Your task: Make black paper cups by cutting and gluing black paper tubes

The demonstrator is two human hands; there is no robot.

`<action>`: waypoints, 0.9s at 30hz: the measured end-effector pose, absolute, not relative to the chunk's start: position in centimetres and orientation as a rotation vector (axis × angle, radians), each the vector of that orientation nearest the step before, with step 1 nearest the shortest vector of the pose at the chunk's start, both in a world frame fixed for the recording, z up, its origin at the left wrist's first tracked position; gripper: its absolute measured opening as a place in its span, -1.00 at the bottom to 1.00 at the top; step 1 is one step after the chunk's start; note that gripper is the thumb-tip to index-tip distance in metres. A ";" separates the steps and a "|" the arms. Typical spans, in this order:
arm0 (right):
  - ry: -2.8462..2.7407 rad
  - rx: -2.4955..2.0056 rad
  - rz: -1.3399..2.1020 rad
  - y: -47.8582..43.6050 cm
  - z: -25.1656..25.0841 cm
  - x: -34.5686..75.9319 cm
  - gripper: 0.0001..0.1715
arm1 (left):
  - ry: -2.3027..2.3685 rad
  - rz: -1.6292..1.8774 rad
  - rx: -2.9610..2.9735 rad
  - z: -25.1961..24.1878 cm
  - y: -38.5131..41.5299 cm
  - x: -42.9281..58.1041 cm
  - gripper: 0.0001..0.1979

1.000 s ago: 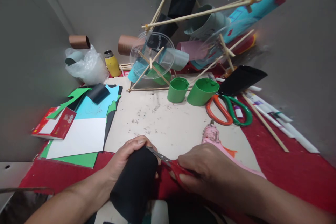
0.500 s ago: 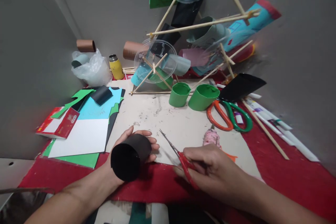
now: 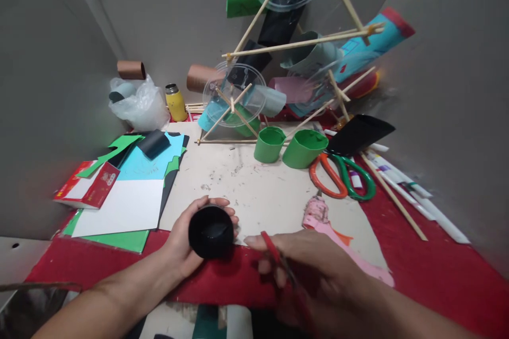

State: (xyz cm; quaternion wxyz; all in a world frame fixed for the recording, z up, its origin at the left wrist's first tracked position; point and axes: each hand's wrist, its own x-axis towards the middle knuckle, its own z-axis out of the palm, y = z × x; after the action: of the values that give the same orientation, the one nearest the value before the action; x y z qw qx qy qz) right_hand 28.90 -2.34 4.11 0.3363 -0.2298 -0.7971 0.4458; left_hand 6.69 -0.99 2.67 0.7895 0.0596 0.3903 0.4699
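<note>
A short black paper tube (image 3: 210, 232) rests in my left hand (image 3: 186, 243), its open end facing me and my fingers curled behind its far side. To its right, my right hand (image 3: 302, 265) holds small red-handled scissors (image 3: 271, 247), blurred by motion; their blades are hard to make out. Tube and scissors are apart. Beyond my right hand lies a pink glue gun (image 3: 317, 212) on the pale board (image 3: 246, 196). Two green paper rings (image 3: 269, 145) stand farther back, near large scissors with orange and green handles (image 3: 328, 176).
A stick frame (image 3: 294, 44) with clear plastic lids and paper tubes rises at the back. Coloured sheets (image 3: 119, 206) and a red box (image 3: 93, 185) lie left. A yellow bottle (image 3: 175, 103) stands behind; markers (image 3: 425, 198) lie right.
The black tube has turned so its opening faces me more directly, and moved slightly right. My right hand has turned the scissors, whose blades no longer point forward.
</note>
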 end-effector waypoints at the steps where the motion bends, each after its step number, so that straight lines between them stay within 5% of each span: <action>1: -2.099 -0.544 1.092 -2.5 4.0 28.8 -0.49 | 0.850 1.028 0.157 2.3 -1.1 6.9 -0.68; 3: -2.155 -0.512 0.995 -2.8 3.9 28.5 -0.41 | 0.894 1.057 0.206 1.9 -1.3 7.3 -0.71; 8: -2.301 -0.663 0.902 -3.0 3.9 28.0 -0.85 | 1.008 1.093 0.323 1.9 -1.8 7.9 -0.69; 17: -2.355 -0.693 0.621 -2.8 4.2 28.6 -0.91 | 1.013 0.937 0.619 2.2 -2.3 6.7 -0.48; 27: -2.391 -0.690 0.676 -3.2 4.1 28.5 -0.87 | 1.038 1.002 0.575 2.2 -2.1 6.9 -0.53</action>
State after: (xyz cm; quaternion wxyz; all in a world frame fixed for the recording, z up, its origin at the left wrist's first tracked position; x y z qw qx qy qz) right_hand 28.47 -3.22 4.09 0.2774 -0.2571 -0.8908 0.2519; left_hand 6.89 -2.08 2.18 0.7132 0.2596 0.4685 0.4522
